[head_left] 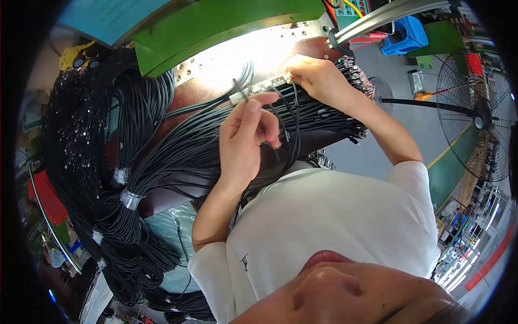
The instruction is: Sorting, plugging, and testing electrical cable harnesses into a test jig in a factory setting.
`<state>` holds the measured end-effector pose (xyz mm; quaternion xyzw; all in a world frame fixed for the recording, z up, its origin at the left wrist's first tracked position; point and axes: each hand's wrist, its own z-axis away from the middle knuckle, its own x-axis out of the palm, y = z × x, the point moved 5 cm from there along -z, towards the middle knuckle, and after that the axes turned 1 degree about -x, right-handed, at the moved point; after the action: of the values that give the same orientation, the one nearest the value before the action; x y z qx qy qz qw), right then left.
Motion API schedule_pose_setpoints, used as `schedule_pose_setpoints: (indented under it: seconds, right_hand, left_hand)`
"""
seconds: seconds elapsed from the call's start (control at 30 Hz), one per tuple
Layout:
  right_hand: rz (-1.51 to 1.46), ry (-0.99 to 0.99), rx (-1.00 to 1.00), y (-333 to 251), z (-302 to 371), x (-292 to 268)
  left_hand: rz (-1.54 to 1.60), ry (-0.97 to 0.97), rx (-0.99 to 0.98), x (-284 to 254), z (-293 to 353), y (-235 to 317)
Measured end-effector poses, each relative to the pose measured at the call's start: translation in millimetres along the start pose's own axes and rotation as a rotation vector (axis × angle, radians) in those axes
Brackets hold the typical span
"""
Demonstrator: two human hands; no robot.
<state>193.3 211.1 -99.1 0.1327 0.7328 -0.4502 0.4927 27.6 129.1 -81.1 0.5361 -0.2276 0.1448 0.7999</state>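
Observation:
My left hand [241, 143] is raised over the near side of the bench, thumb and index finger pinched on a thin dark cable [239, 86] whose end sticks up past the fingertips. Its other fingers curl loosely. Farther right, my right hand [325, 81] pinches the end of a black cable [296, 102] at the right end of a pale slotted strip [264, 86]. The cable's tip is hidden by the fingers. Under both hands lies a wide spread of black cables [186, 137], with small metal plugs [353, 70] showing at the right edge.
A bright lamp lights the bench below a green metal beam [226, 29]. Thick tied cable bundles [129, 200] hang at the left. A metal bar [388, 19] crosses at the upper right. Beyond stand a blue plastic stool [406, 36] and a large fan [477, 121].

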Motion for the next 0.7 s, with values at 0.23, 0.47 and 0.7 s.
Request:
schedule_pose_setpoints:
  seconds: [0.23, 0.47, 0.7]
  right_hand:
    - [-0.046, 0.083, -0.035, 2, 4, 2]
    - [0.155, 0.396, -0.275, -36, 8, -52]
    - [0.443, 0.398, -0.455, -35, 13, -62]
  left_hand:
    - [0.098, 0.033, -0.03, 10, -12, -2]
    - [0.082, 0.052, -0.126, 9, -11, -17]
    - [-1.129, -0.017, 0.48, 20, 13, 24]
